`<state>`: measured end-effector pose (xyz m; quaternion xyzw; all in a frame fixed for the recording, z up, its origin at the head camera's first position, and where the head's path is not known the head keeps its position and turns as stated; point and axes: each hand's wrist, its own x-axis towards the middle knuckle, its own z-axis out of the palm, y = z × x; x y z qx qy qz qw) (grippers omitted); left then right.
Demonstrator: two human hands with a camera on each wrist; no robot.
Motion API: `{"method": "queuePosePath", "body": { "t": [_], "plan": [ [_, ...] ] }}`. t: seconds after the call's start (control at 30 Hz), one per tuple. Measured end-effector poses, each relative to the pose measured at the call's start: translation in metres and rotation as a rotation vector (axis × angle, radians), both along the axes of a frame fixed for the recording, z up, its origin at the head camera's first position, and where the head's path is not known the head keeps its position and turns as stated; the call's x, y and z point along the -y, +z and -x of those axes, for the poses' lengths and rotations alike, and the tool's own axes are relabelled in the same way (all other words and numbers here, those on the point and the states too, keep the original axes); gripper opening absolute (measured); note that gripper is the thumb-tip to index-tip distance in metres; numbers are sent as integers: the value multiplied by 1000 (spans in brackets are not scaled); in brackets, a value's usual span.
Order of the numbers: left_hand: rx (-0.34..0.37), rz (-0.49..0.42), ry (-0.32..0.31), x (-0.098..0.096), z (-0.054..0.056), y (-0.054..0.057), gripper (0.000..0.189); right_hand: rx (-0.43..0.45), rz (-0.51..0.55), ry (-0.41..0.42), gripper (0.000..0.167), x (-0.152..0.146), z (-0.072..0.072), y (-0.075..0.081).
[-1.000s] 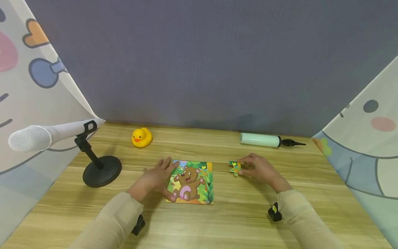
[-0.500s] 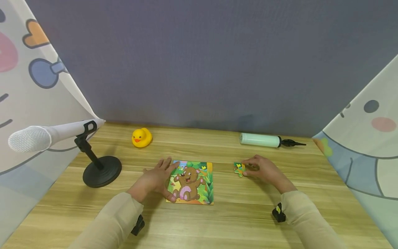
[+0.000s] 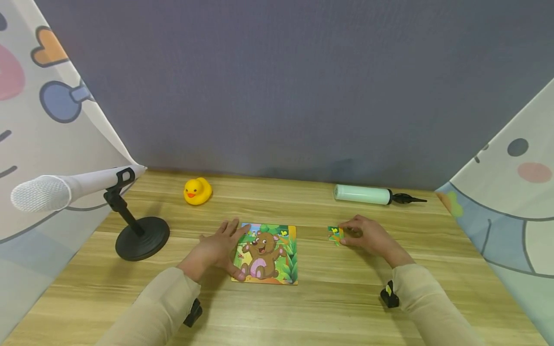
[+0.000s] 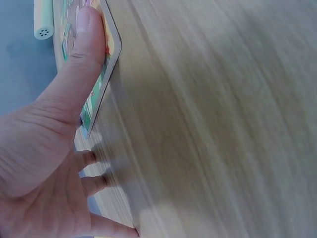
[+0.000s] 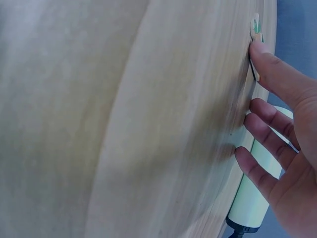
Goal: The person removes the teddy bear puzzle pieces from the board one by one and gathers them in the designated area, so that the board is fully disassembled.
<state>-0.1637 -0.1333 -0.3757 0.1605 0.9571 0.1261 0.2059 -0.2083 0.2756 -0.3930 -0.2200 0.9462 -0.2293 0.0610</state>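
My left hand (image 3: 216, 247) rests with spread fingers over the left side of a square picture board (image 3: 269, 257) showing a brown bear. In the left wrist view, the thumb (image 4: 91, 47) lies on the board near its corner, while other fingertips reach the wood beyond. To the right, my right hand (image 3: 368, 236) pinches a small jigsaw puzzle piece (image 3: 335, 234) by its right side, low over the table. A yellow bird on green shows on the piece, much like the bird at the board's upper right. Most of the piece hides behind the thumb in the right wrist view.
A yellow rubber duck (image 3: 197, 191) sits behind the board to the left. Farther left, a white microphone (image 3: 82, 186) leans on a black stand (image 3: 142, 239). A pale green hand pump (image 3: 362, 194) with a black nozzle lies by the grey back wall (image 3: 277, 96).
The right hand has shifted slightly to the right, taking the jigsaw puzzle piece along, away from the board. The left hand and the board stay in place.
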Motion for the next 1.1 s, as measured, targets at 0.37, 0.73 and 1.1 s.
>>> {"method": "queuePosePath", "body": {
  "t": [0.37,0.73,1.1],
  "plan": [
    [-2,12,4,-2,-1,4,131,10,-36,7,50,-3,0,1],
    [-17,1,7,-4,-2,4,130,1,-53,7,46,0,-2,2],
    [4,15,19,-4,0,3,130,-102,57,-17,33,32,-9,13]
  ]
}}
